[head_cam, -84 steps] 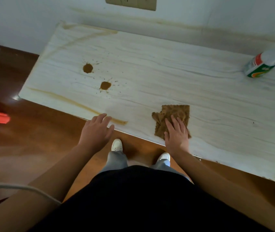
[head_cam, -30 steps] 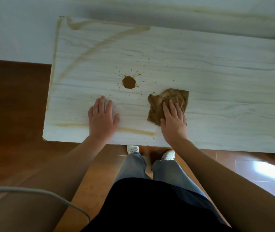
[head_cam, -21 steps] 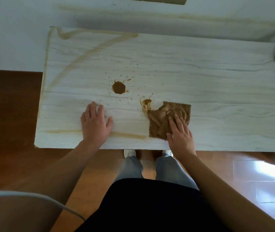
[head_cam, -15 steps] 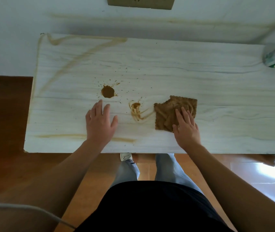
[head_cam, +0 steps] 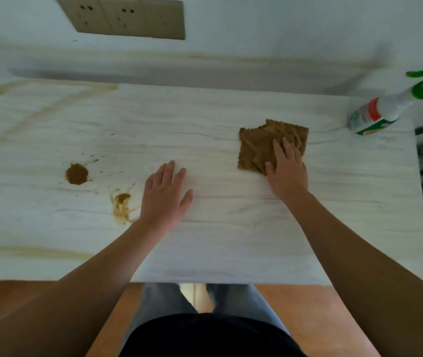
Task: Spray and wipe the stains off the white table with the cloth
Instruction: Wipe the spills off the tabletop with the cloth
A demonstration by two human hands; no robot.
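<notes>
Since before, right hand [head_cam: 286, 171] slides the crumpled brown cloth [head_cam: 262, 145] rightward, pressing it flat; left hand [head_cam: 165, 197], fingers spread, braces on the white table [head_cam: 231, 240].

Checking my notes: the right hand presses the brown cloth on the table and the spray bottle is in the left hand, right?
Not quite. The head view shows the spray bottle lying on the table, far right; the left hand is empty, flat on the table. The right hand does press the cloth.

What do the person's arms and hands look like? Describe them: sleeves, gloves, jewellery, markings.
Both forearms are bare up to the frame edge, with no sleeve in view. The left hand and right hand wear no gloves. No ring, watch, bracelet or marking shows on either, though the picture is slightly blurred, so small details could be missed.
</notes>
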